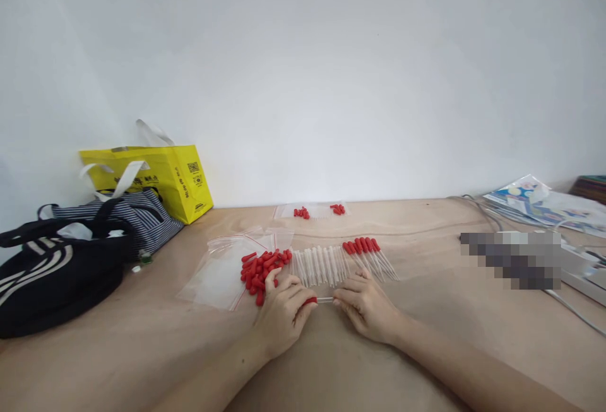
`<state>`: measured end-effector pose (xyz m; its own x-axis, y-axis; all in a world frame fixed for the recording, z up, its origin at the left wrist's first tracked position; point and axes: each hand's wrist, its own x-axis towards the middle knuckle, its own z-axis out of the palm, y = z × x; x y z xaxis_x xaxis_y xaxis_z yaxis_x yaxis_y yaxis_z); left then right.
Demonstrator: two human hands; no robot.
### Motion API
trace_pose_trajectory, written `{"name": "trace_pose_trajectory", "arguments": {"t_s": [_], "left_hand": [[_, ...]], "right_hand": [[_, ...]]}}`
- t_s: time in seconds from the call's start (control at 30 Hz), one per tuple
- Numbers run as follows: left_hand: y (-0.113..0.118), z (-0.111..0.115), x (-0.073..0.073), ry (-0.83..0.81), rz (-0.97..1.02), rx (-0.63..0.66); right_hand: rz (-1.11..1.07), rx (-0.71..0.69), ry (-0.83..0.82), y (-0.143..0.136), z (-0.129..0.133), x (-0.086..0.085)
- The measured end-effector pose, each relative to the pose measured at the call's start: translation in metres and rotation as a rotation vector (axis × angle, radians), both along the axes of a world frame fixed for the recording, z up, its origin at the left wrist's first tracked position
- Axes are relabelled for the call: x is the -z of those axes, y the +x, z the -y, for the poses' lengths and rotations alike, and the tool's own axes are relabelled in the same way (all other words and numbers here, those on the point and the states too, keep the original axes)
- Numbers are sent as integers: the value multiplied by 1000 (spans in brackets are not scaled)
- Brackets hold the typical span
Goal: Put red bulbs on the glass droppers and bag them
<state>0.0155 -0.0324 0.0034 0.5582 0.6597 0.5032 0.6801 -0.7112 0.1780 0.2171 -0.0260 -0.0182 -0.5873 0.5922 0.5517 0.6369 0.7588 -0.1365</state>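
Our left hand (pixel 283 311) grasps a small red rubbery bulb (pixel 310 300) and our right hand (pixel 363 306) a slim clear plastic tube (pixel 326 300) between our 2 hands, apparently mid-joining, so the next push calls for straight alignment.

"What do we see to the left of our left fingers (pixel 284 292)?"

"Well apart from them, we have a black bag (pixel 61 282) with pale stripes. Beside it sits a striped bag (pixel 154 223), and farther out than our fingers a yellow bag (pixel 187 178) with white handles stands by the wall (pixel 331 84). Nearer our fingers lie a small green item (pixel 145 257) and a white bit (pixel 136 269)."

"And right of our right fingers (pixel 348 295)?"

"Well off, we find a pixelated object (pixel 511 260) we cannot identify, then a white power strip (pixel 580 276) and a pale cable (pixel 575 312). Beyond them, farther from our fingers, we see printed sheets (pixel 534 200)."
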Motion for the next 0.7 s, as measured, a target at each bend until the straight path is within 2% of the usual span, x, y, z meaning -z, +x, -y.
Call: {"name": "trace_pose_trajectory", "arguments": {"t_s": [0.1,0.2,0.33,0.47,0.7], "left_hand": [[-2,-5,1,16,-2,-24],[-8,-10,4,60,4,-108],[-16,-16,9,89,5,-225],[-17,-18,10,72,-25,-233],[-14,-18,9,71,-37,-248]], "right_hand": [[67,47,58,-1,-1,-4],[90,147,54,4,-5,-5],[-28,448,-25,20,-20,-4],[-98,682,-99,34,-36,-2],[-44,822,-186,28,-49,-1]]}}
